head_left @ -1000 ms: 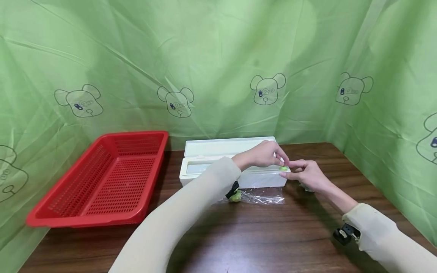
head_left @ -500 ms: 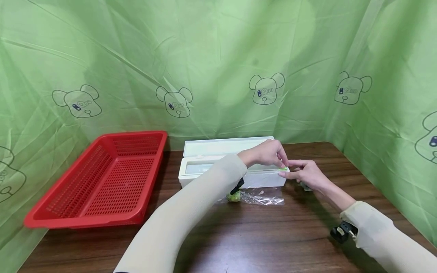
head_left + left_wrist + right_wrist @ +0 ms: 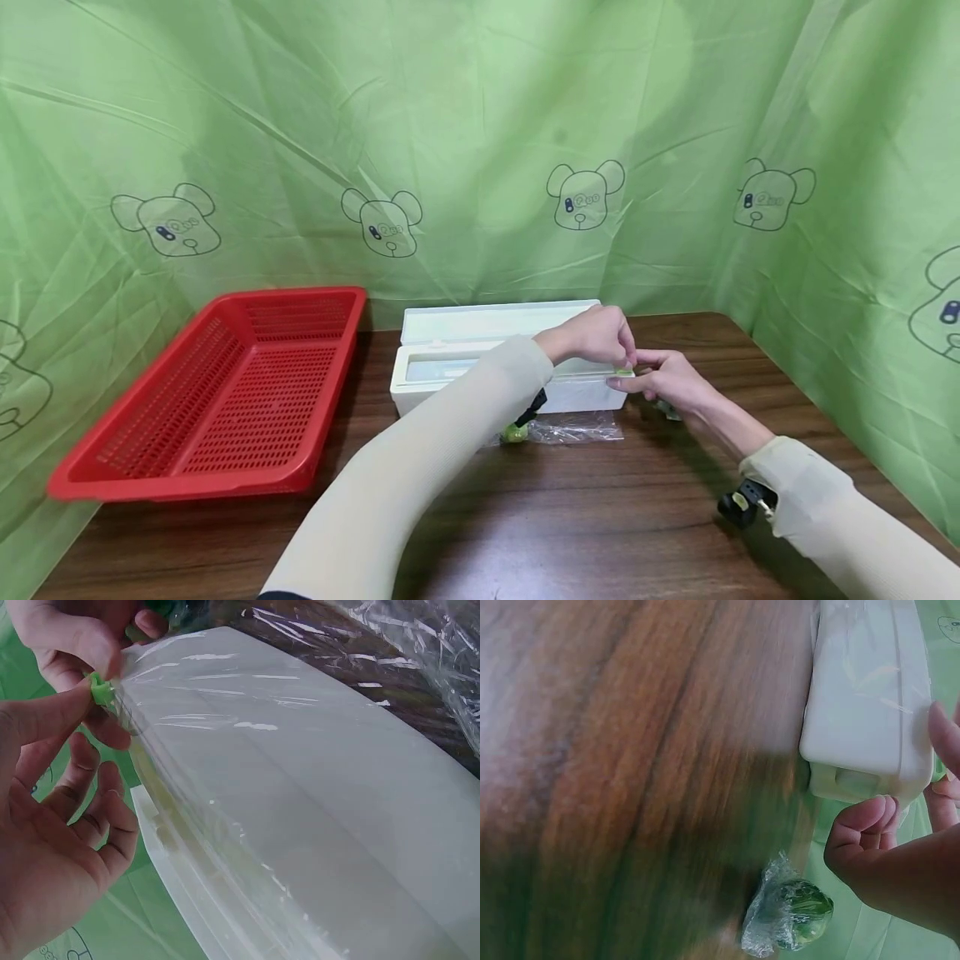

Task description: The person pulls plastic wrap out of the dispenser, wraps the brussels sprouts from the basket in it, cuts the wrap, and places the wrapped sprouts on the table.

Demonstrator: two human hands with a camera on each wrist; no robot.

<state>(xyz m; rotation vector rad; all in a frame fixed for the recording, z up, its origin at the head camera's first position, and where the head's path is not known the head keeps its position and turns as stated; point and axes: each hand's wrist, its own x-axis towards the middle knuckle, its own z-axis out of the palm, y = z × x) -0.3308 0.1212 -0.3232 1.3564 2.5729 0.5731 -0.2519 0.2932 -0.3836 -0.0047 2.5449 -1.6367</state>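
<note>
A long white cling film dispenser (image 3: 581,395) stands on the table with its lid (image 3: 502,322) tipped back. At its right end my left hand (image 3: 595,335) pinches a small green slide cutter (image 3: 101,691) between thumb and forefinger; the other fingers are loosely bent. Clear film (image 3: 225,720) lies over the dispenser's edge and front face. My right hand (image 3: 672,386) holds the same end corner, thumb at the front. A film-wrapped green vegetable (image 3: 806,915) lies near the right hand. Another green piece (image 3: 514,433) sits on film before the dispenser, partly hidden by the left forearm.
A red perforated basket (image 3: 318,450) stands at the left of the brown wooden table (image 3: 570,525). Loose crinkled film (image 3: 577,427) lies along the dispenser's front. A green printed cloth (image 3: 480,150) encloses the back and sides.
My left hand has come down a little onto the green cutter, and its forearm has shifted slightly right. The right hand stays at the dispenser's end.
</note>
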